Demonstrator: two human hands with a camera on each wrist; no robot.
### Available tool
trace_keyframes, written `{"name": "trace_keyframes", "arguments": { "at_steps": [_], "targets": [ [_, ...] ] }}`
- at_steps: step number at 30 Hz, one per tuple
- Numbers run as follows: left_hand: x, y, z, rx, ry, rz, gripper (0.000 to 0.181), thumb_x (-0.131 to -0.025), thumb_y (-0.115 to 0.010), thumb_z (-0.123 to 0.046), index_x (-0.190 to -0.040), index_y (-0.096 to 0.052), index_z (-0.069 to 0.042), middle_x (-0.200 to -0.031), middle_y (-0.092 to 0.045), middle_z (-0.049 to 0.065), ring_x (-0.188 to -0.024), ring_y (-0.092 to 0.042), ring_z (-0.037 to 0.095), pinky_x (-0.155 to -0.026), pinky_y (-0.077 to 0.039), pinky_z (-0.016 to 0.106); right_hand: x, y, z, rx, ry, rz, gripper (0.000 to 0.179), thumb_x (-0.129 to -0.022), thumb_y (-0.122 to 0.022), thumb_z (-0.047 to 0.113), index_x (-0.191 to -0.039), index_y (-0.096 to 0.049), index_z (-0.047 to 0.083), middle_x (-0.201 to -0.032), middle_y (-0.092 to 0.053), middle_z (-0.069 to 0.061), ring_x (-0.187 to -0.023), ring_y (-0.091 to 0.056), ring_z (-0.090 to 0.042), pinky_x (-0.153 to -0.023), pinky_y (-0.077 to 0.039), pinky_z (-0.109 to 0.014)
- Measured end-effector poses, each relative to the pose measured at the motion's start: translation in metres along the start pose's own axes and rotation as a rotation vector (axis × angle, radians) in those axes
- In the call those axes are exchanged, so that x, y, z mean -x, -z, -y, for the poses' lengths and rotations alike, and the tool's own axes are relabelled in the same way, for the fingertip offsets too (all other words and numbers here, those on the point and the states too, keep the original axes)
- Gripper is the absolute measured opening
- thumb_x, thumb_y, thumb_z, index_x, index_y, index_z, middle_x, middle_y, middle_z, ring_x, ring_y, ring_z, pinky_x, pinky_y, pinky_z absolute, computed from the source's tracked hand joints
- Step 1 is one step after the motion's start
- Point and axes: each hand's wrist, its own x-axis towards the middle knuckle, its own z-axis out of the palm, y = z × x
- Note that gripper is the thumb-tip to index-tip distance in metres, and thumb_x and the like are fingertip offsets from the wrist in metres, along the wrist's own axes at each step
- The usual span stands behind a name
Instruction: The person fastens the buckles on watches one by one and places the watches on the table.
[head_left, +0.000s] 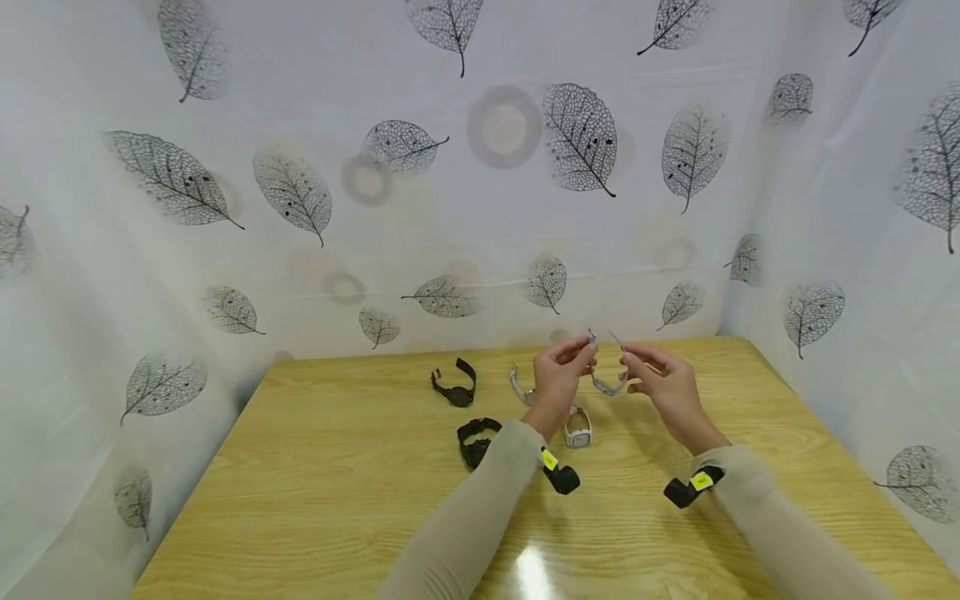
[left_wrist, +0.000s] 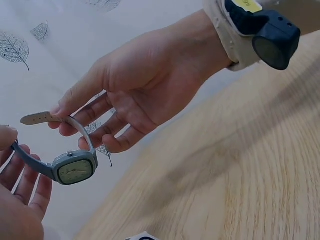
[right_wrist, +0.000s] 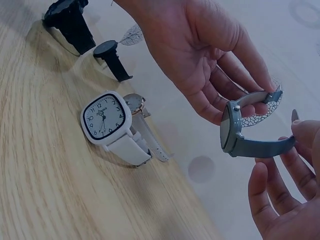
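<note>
A grey-blue wristwatch (head_left: 609, 388) with a squarish face hangs in the air between my two hands, its strap unfastened and bowed in a U. My left hand (head_left: 557, 375) pinches the buckle end of the strap, with the metal buckle (right_wrist: 278, 94) sticking up past the fingertips. Between thumb and fingers, my right hand (head_left: 670, 396) grips the other strap end, where the holes are seen in the left wrist view. The watch face (left_wrist: 75, 171) is turned toward the left wrist camera. Below the hands, a white square watch (right_wrist: 102, 118) stands on the table.
Beside the white watch lies a small watch with a pale strap (right_wrist: 159, 148). A slim black watch (head_left: 459, 396) and a chunky black watch (head_left: 474, 450) sit further left, the latter partly behind my left sleeve. Leaf-print curtain (head_left: 450, 217) borders the wooden table (head_left: 337, 500).
</note>
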Motion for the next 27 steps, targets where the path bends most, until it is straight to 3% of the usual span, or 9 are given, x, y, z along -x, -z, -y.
{"name": "trace_keyframes", "arguments": {
  "at_steps": [2, 5, 9, 10, 15, 21, 27],
  "targets": [
    [0.001, 0.001, -0.001, -0.041, -0.003, 0.004, 0.016, -0.092, -0.078, -0.007, -0.107, -0.079, -0.003, -0.095, -0.078, 0.009, -0.075, -0.071, 0.013, -0.071, -0.062, 0.029, 0.000, -0.001, -0.001, 0.005, -0.006, -0.001, 0.040, -0.102, -0.067, 0.019, -0.134, -0.063, -0.004, -0.108, -0.072, -0.004, -0.088, -0.071, -0.019, -0.071, -0.063, -0.031],
    [0.002, 0.002, 0.000, -0.075, -0.019, 0.013, 0.016, -0.092, -0.078, -0.007, -0.108, -0.080, -0.004, -0.095, -0.078, 0.008, -0.077, -0.072, 0.016, -0.074, -0.064, 0.036, 0.001, -0.003, -0.001, 0.013, -0.020, -0.005, 0.045, -0.102, -0.067, 0.020, -0.135, -0.060, -0.009, -0.107, -0.072, -0.002, -0.090, -0.071, -0.021, -0.071, -0.063, -0.030],
    [0.002, 0.003, 0.002, -0.097, -0.046, 0.017, 0.016, -0.092, -0.078, -0.007, -0.107, -0.080, -0.003, -0.095, -0.077, 0.011, -0.081, -0.073, 0.027, -0.076, -0.064, 0.041, 0.002, -0.005, 0.000, 0.028, -0.031, -0.010, 0.040, -0.102, -0.068, 0.021, -0.132, -0.064, -0.006, -0.105, -0.072, 0.001, -0.090, -0.071, -0.022, -0.071, -0.063, -0.030],
    [0.002, 0.003, 0.002, -0.106, -0.049, 0.016, 0.016, -0.091, -0.079, -0.007, -0.106, -0.080, -0.003, -0.095, -0.077, 0.011, -0.081, -0.073, 0.028, -0.074, -0.063, 0.037, 0.001, -0.005, 0.000, 0.027, -0.030, -0.010, 0.040, -0.102, -0.068, 0.021, -0.131, -0.064, -0.006, -0.104, -0.072, 0.000, -0.090, -0.071, -0.022, -0.071, -0.063, -0.030],
    [0.001, 0.004, 0.000, -0.113, -0.031, 0.011, 0.014, -0.090, -0.081, -0.011, -0.103, -0.081, -0.006, -0.090, -0.077, 0.006, -0.076, -0.071, 0.019, -0.073, -0.063, 0.034, 0.002, -0.007, -0.001, 0.038, -0.023, -0.002, 0.039, -0.101, -0.068, 0.021, -0.130, -0.065, -0.006, -0.105, -0.072, -0.004, -0.089, -0.071, -0.019, -0.070, -0.063, -0.030],
    [-0.001, 0.007, -0.001, -0.042, -0.014, 0.019, 0.015, -0.090, -0.082, -0.013, -0.103, -0.081, -0.005, -0.089, -0.077, 0.005, -0.076, -0.071, 0.020, -0.075, -0.063, 0.038, 0.003, -0.007, -0.003, 0.053, -0.028, 0.012, 0.043, -0.101, -0.068, 0.022, -0.132, -0.062, -0.007, -0.104, -0.073, 0.001, -0.088, -0.071, -0.014, -0.072, -0.063, -0.033],
    [-0.005, 0.011, 0.002, 0.061, 0.046, 0.003, 0.016, -0.090, -0.082, -0.011, -0.105, -0.080, -0.004, -0.093, -0.076, 0.011, -0.071, -0.068, 0.018, -0.068, -0.062, 0.031, 0.005, -0.005, -0.005, 0.067, -0.022, 0.029, 0.036, -0.102, -0.067, 0.022, -0.130, -0.066, -0.002, -0.103, -0.074, 0.001, -0.088, -0.071, -0.015, -0.072, -0.063, -0.034]
  ]
}}
